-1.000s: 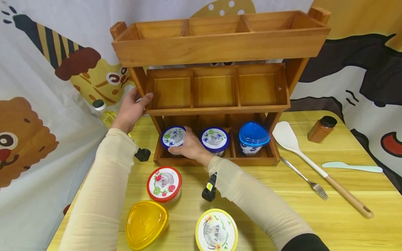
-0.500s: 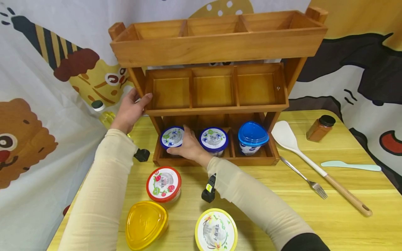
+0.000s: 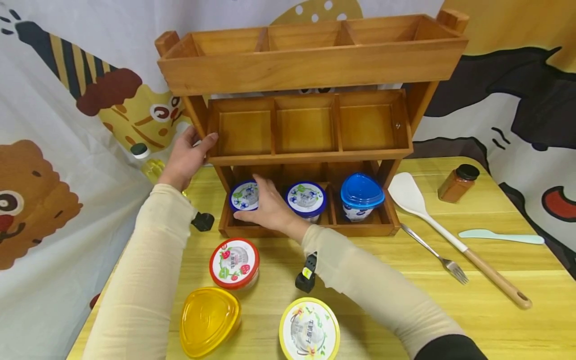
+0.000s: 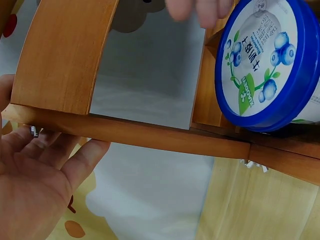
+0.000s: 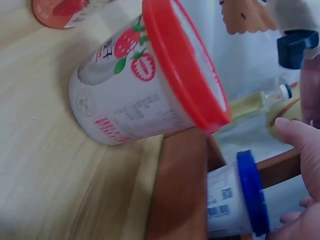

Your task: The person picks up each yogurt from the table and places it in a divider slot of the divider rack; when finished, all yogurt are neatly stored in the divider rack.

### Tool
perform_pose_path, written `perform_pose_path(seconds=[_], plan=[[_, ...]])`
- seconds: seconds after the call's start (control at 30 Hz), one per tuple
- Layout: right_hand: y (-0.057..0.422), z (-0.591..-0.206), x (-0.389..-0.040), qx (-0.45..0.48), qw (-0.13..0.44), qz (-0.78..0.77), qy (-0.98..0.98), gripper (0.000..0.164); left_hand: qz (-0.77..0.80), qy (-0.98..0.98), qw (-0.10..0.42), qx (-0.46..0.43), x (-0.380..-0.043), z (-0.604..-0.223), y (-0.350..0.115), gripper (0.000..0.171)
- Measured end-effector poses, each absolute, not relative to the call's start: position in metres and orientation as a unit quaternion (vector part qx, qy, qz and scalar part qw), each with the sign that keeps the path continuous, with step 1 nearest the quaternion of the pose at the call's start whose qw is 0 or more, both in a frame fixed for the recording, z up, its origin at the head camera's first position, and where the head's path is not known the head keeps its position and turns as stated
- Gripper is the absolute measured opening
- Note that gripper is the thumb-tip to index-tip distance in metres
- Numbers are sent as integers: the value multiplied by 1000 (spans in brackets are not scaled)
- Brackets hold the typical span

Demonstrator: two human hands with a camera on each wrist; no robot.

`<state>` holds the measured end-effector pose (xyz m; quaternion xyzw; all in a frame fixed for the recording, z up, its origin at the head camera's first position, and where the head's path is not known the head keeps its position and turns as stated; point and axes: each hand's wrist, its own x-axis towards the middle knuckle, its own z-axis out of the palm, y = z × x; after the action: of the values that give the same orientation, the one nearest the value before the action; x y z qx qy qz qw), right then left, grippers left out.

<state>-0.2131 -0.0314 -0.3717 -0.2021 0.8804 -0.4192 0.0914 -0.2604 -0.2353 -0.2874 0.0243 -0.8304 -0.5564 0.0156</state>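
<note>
Tub, rack bottom-left: likely light, stiff; grip lid rim. Right hand fingers apart; left hand clamped on rack.

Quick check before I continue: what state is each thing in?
Left hand: gripping rack
Right hand: open
Rack: standing
Left blue tub: lidded
Middle blue tub: lidded
Right blue tub: lidded
Red tub: lidded
Yellow tub: lidded
Amber tub: lidded
Bottle: capped
Jar: capped
Spatula: lying
Fork: lying
Knife: lying
</note>
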Motion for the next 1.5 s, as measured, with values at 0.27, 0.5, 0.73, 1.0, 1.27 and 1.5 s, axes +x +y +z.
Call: perform_pose_path(seconds=[0.27,0.5,0.73,1.0,1.27,1.5], plan=[[-19,-350,-206,-231,82,-420,874,102,-557,-830,11,29,-260,-286,-235,66],[-7,-336,-201,-270,95,-431,856,96,-555,-831,11,30,-260,-287,-235,66],[-2,-331,-194,-344,126,-413,834,93,-552,-833,11,37,-259,-285,-237,67],[-3,-333,-184,-418,163,-360,818,95,-546,-837,15,41,-260,-287,-235,68],[-7,-339,-178,-453,197,-327,806,97,-542,-839,17,41,-261,-288,-236,68],[-8,-349,-175,-451,225,-296,811,102,-539,-841,25,37,-261,-289,-235,67]])
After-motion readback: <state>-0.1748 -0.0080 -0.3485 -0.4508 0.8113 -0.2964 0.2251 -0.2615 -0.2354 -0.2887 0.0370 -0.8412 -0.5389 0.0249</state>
